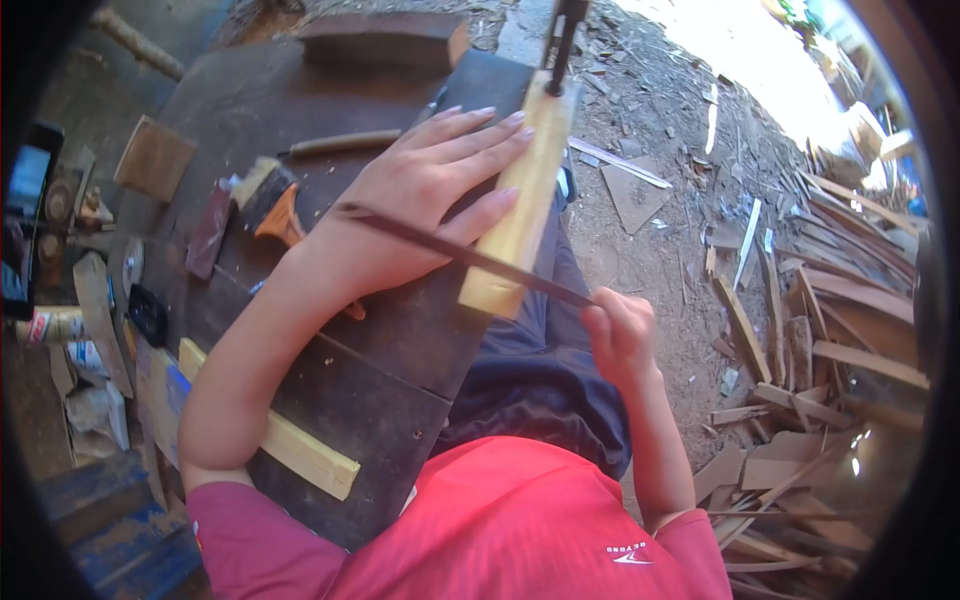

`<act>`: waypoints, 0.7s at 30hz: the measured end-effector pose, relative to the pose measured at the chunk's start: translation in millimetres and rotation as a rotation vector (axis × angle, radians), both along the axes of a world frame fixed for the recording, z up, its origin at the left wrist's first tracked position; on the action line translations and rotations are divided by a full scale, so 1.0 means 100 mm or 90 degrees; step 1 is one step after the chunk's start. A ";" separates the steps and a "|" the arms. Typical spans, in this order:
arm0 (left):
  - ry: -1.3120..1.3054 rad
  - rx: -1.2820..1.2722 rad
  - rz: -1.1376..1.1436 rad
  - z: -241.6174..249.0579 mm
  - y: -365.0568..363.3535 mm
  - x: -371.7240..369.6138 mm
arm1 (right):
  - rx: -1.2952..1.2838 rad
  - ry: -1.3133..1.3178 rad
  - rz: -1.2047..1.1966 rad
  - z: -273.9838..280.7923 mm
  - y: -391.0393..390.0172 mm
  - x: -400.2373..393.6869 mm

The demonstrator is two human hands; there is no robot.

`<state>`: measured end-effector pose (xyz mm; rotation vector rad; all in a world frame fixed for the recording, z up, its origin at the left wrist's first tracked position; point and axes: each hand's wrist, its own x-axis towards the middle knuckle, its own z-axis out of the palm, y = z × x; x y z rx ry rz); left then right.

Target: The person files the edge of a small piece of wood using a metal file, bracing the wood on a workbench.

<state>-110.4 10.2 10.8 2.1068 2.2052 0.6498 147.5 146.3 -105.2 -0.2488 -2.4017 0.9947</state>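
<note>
My right hand (622,335) is closed around one end of a long, thin, dark flat file (465,252). The file slants up and left across the near part of a pale yellow wood strip (545,150), its far end over my left wrist. My left hand (430,180) lies flat with fingers stretched out, the fingertips resting on the strip's left side. A black clamp (556,75) stands on the strip's far end, at the edge of the dark worktable (390,350).
On the table lie an orange-handled brush (280,215), a reddish block (210,230), a wooden-handled tool (345,143) and another yellow strip (310,460). A thick timber piece (385,42) sits at the far edge. Wood offcuts (790,340) are heaped on the right-hand ground.
</note>
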 end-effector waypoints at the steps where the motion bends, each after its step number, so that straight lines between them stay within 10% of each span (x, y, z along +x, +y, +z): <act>1: -0.004 -0.004 0.001 0.02 0.02 0.01 | 0.012 0.005 -0.008 0.17 -0.04 -0.14; 15: 0.005 -0.009 0.005 0.01 0.02 0.03 | -0.124 0.068 0.078 0.48 -0.20 -0.43; 21: 0.026 0.019 -0.004 -0.06 0.01 -0.03 | -0.452 -0.106 -0.057 0.71 -0.33 -0.50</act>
